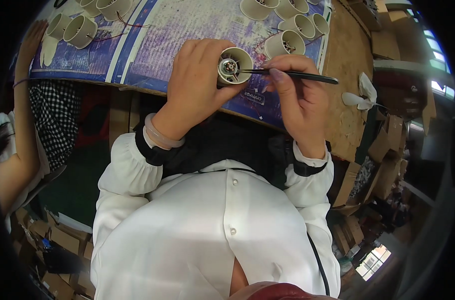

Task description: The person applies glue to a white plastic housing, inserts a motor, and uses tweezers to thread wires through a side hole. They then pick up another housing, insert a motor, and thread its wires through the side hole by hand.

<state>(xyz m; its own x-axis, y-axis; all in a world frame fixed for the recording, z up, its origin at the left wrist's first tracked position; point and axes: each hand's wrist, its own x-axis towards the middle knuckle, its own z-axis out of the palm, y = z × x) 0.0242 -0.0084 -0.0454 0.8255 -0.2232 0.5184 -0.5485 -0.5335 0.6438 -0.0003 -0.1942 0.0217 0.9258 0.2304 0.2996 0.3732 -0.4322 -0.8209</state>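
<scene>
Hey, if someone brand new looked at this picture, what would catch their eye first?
Probably the cream cup near the upper middle, gripped by the left hand, with a slim black tool in the right hand reaching into its opening. Next might be the bright white blouse filling the lower middle, then similar cups clustered at the upper left and upper right.

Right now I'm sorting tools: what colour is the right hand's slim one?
The slim tool in the right hand is black; see the head view.
</scene>
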